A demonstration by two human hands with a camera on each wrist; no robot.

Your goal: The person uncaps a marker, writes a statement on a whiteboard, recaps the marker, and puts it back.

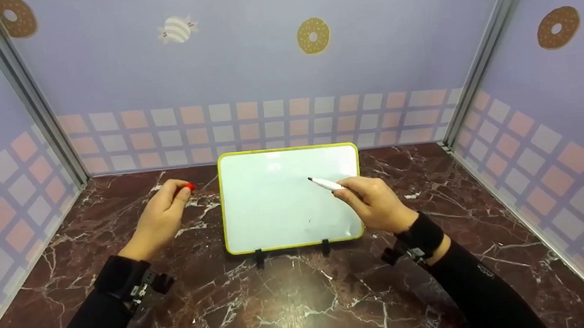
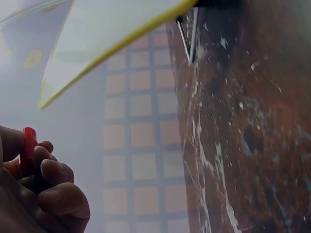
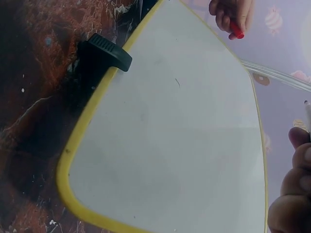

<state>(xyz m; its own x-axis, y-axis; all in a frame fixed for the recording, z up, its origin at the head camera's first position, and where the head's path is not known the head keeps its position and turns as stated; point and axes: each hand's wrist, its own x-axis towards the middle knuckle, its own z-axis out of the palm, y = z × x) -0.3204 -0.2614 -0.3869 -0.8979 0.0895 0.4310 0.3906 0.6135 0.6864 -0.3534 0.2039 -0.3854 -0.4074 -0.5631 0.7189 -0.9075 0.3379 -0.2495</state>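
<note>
Two black sleeves (image 1: 88, 326) come in from the bottom left and bottom right corners of the frame, nearest to the camera. Each arm slants up toward the middle, and each wrist wears a black band (image 1: 118, 279).

At middle left is the left hand (image 1: 160, 213). Its thumb and first finger pinch a small red cap (image 1: 190, 186), and its other fingers bend in, as the left wrist view shows. That hand is up off the table, left of the board and apart from it.

Right of the middle is the right hand (image 1: 378, 204), with its back turned up. Its thumb and fingers pinch a white marker (image 1: 326, 183) that points up and to the left, with its dark tip bare. From the head, the marker shows in front of the whiteboard (image 1: 274, 202), but in the right wrist view the tip is clear of it.

That board is in the middle of the frame, with a yellow edge (image 1: 222, 206) and two black feet (image 1: 259, 259) under it. One tiny dark line (image 1: 309, 220) is on its lower right part. Below is a shiny dark red table (image 1: 204, 306) with white streaks.
</note>
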